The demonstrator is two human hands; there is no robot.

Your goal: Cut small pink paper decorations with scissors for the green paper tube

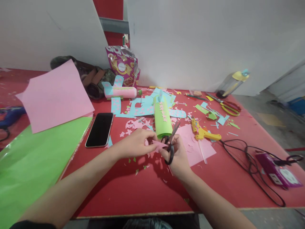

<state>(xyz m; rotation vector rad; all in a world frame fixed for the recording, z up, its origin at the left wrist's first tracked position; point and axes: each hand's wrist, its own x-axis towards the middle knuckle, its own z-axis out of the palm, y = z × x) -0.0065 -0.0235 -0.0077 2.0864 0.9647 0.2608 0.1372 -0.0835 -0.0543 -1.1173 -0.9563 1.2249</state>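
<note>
My left hand pinches a small piece of pink paper above the front middle of the red table. My right hand is wrapped round the black-handled scissors, their blades pointing up and away from me; its fingertips also touch the pink piece. Just beyond both hands lies a green paper-covered tube with pink cut-outs along its top and light blue paper pieces at its sides. Pink and green scraps are scattered below and around the hands.
A phone and pink sheet lie left. A yellow glue gun, its cord running to a purple power box, rests right. Behind are a pink bottle, a snack bag, red-yellow scissors and a clear bottle.
</note>
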